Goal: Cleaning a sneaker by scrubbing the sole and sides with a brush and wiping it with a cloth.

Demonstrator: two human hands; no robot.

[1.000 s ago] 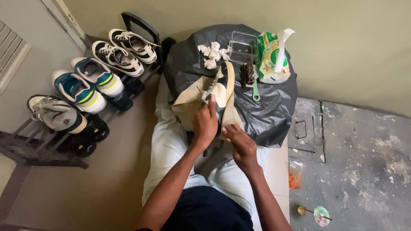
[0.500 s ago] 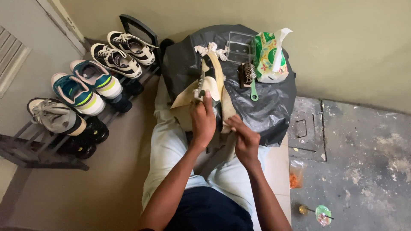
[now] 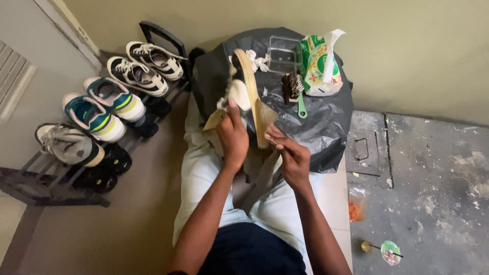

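My left hand (image 3: 233,136) presses a crumpled white tissue wad (image 3: 235,94) against the upturned beige leather shoe (image 3: 252,102), my right hand (image 3: 290,155) pinching its heel, above the black plastic-covered table (image 3: 326,117)

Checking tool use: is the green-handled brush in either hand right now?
No, the green-handled brush lies on the black plastic sheet, while the left hand and right hand hold the beige shoe.
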